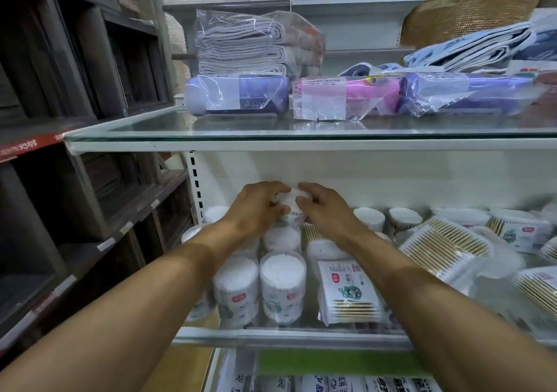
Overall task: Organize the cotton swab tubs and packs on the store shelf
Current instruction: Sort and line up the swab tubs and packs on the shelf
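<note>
Both my hands reach deep into the middle shelf (289, 336). My left hand (259, 207) and my right hand (324, 207) together grip one round clear tub of white cotton swabs (291, 200), held above other tubs at the back. Two upright tubs (236, 289) (282, 286) stand at the shelf front, with another tub (281, 238) behind them. A flat pack of wooden-stick swabs (349, 293) lies to their right. More packs (446, 247) are piled further right.
A glass shelf (211, 134) above carries bagged folded cloths (247, 45) and wrapped purple and pink rolls (346, 96). Dark wooden racks (75, 120) stand close on the left. More tubs (369, 218) line the back. Packaged goods (331, 384) fill the shelf below.
</note>
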### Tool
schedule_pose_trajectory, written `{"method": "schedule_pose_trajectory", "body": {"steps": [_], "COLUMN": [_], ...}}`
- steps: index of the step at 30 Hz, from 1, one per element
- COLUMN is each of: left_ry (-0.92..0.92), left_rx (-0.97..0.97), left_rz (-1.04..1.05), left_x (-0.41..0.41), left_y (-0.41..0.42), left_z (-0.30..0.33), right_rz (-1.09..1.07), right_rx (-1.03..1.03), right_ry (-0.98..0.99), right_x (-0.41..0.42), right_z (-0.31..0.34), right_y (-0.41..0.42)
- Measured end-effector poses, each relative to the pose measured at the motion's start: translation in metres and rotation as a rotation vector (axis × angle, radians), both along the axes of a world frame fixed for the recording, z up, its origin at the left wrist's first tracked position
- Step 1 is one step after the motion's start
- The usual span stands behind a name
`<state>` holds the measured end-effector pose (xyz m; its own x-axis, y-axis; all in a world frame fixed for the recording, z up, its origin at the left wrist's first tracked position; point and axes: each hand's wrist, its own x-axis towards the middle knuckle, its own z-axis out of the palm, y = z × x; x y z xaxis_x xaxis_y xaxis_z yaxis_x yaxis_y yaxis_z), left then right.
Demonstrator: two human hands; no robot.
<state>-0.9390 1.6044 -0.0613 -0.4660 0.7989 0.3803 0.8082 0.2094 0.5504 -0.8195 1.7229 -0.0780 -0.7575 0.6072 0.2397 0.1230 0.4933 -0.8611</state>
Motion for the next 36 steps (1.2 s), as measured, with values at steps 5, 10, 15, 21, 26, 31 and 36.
{"method": "schedule_pose_trajectory", "body": {"steps": [5, 10, 15, 21, 26, 31, 36], "left_ry": [0.019, 0.060, 0.093, 0.157, 0.187, 0.237, 0.277], "left_rx": [-0.104, -0.204, -0.256, -0.304, -0.353, -0.221, -0.167], "left_rz": [0.031, 0.032, 0.059, 0.064, 0.082, 0.064, -0.079], "left_x": [-0.007, -0.009, -0.009, -0.005, -0.001, 0.022, 0.069], "left_y": [-0.005, -0.012, -0.012, -0.011, -0.013, -0.014, -0.008], "left_z": [0.000, -0.004, -0.007, -0.007, -0.006, 0.004, 0.013], "right_rz": [-0.030, -0.038, -0.022, 0.005, 0.040, -0.053, -0.072], "right_rx": [0.038, 0.071, 0.130, 0.230, 0.268, 0.283, 0.331], "right_ry": [-0.061, -0.142, -0.189, -0.261, -0.302, -0.236, -0.190], "right_x": [-0.008, -0.014, -0.015, -0.016, -0.009, 0.015, 0.062], "right_z": [-0.002, -0.011, -0.012, -0.014, -0.018, -0.013, 0.000], "right_y": [-0.002, -0.003, -0.003, -0.004, -0.007, -0.005, -0.003]}}
